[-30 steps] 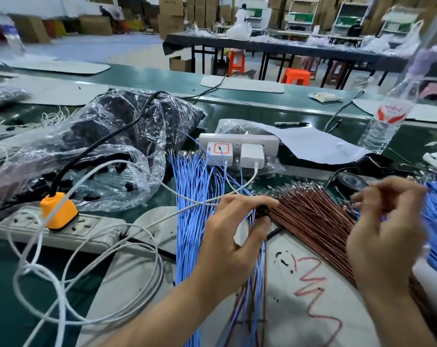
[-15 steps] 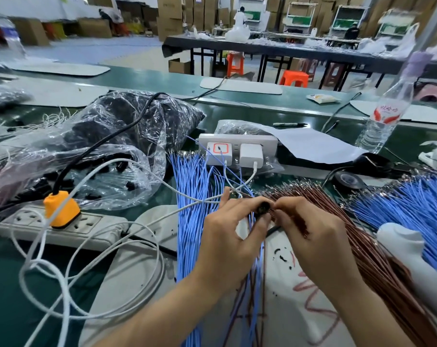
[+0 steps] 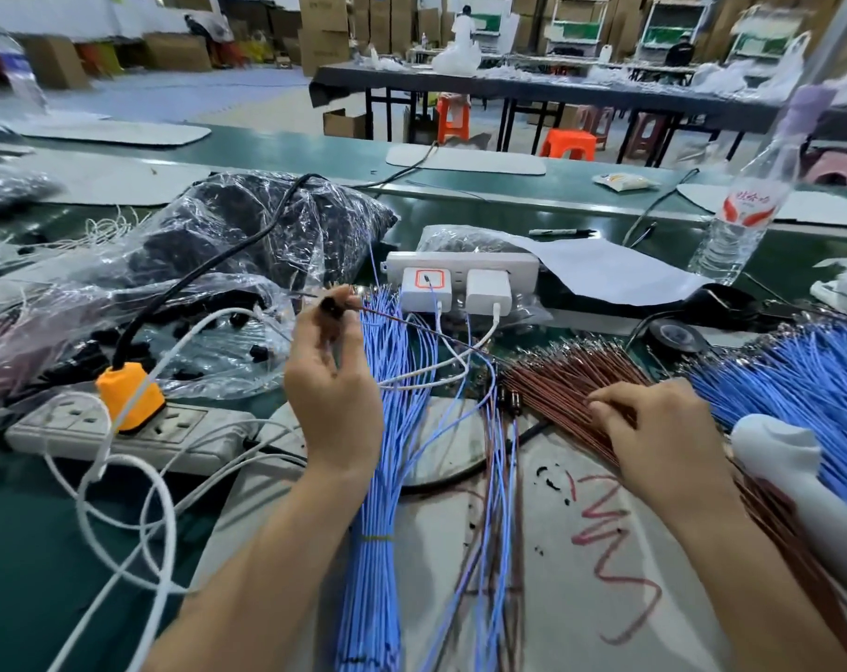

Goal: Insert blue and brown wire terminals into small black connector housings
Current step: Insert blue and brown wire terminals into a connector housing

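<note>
My left hand [image 3: 332,385] is raised and pinches a small black connector housing [image 3: 331,305] with a brown wire [image 3: 412,324] trailing from it to the right. My right hand [image 3: 654,434] rests on the fan of brown wires [image 3: 557,375], fingers curled among them. A bundle of blue wires [image 3: 387,429] lies between my hands. A second spread of blue wires [image 3: 775,375] lies at the right. Finished wire pairs [image 3: 499,477] lie on the grey mat [image 3: 581,599].
A clear bag of black housings [image 3: 208,346] lies at the left behind a white power strip [image 3: 130,429] with an orange plug [image 3: 128,392]. Another strip with chargers [image 3: 460,274], white cables, a water bottle [image 3: 746,206], tape roll [image 3: 674,337] and a white tool [image 3: 790,458] surround the mat.
My left hand has lifted the housing up and to the left, drawing the brown wire along. My right hand has left the housing and gone right onto the brown wires.
</note>
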`<state>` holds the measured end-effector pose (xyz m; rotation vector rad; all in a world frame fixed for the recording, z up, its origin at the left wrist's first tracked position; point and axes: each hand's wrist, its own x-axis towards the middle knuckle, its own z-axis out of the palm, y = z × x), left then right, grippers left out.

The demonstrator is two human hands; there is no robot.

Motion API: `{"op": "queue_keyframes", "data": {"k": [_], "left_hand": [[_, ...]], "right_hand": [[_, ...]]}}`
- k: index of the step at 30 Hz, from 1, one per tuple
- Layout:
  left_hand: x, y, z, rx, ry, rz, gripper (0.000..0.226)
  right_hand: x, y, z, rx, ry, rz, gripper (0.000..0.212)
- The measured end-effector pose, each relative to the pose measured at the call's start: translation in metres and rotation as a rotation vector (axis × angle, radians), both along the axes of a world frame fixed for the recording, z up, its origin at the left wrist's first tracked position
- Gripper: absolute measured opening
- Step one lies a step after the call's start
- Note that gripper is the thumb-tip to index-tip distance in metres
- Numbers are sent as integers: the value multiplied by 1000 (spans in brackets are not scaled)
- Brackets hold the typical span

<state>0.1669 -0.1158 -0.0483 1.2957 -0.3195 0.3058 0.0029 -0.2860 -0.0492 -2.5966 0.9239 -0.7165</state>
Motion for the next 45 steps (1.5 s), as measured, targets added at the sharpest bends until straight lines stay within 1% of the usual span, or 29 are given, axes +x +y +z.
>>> {"op": "queue_keyframes", "data": {"k": [2,4,6,11,14,19,23,29,33,39,42,45], "left_hand": [[-9,-2,-1,98,-170,-29,21],[-17,-2,-2,180,-345,-68,24],[-23,-3,-2,269,-469,-122,24],[-38,-9,-6,527,-649,-369,28],[-43,-9,-9,636,-735,-472,27],[-48,-8,-8,662,-730,-573,22],[-48,-6,-6,670,-725,-578,23],[-48,-8,-7,653,-770,-559,26],[-47,-9,-8,627,-740,-571,24],[-47,-8,-7,608,-710,-583,23],[-47,-8,-7,631,-745,-540,24],[-46,-8,-8,658,-791,-493,26]], "right_hand": [[3,1,0,52,-110,-47,10],[3,2,4,103,-322,-82,14],[3,4,9,170,-506,-78,18],[7,31,17,427,-850,95,19],[7,47,21,500,-942,205,19],[5,59,27,541,-986,333,18],[5,65,27,556,-992,428,17],[6,67,25,566,-992,465,16],[8,70,24,455,-953,447,15],[8,70,23,321,-940,465,19],[9,69,20,254,-916,476,13],[9,68,17,236,-899,478,12]]}}
